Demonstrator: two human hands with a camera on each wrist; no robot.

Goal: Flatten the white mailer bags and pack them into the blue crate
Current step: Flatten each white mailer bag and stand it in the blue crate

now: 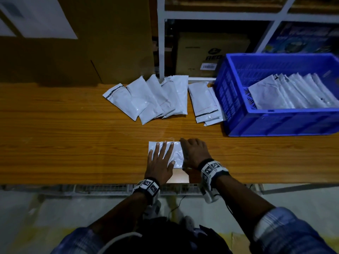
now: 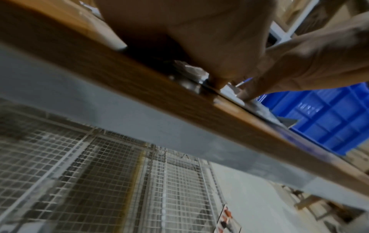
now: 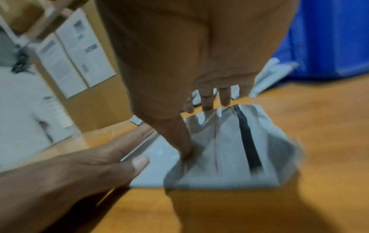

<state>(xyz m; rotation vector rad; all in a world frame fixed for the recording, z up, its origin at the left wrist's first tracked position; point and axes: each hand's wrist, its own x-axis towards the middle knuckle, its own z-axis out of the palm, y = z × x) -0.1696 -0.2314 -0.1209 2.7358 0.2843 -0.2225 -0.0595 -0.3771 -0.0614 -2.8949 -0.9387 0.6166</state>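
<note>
A white mailer bag point(image 1: 177, 155) lies near the front edge of the wooden table point(image 1: 73, 136). My left hand point(image 1: 161, 154) presses flat on its left part with fingers spread. My right hand point(image 1: 193, 151) arches over the bag's right end; in the right wrist view its thumb point(image 3: 184, 149) digs into the bag point(image 3: 225, 151), whose end with a black strip is lifted and crumpled. The blue crate point(image 1: 238, 105) stands at the right with several flattened bags point(image 1: 286, 94) leaning inside it.
Several more white mailer bags lie in a fanned pile point(image 1: 152, 99) at the back of the table, and a smaller stack point(image 1: 203, 103) rests against the crate. Cardboard boxes point(image 1: 211, 52) and a white shelf frame point(image 1: 161, 43) stand behind. A wire grid point(image 2: 99, 181) runs under the table.
</note>
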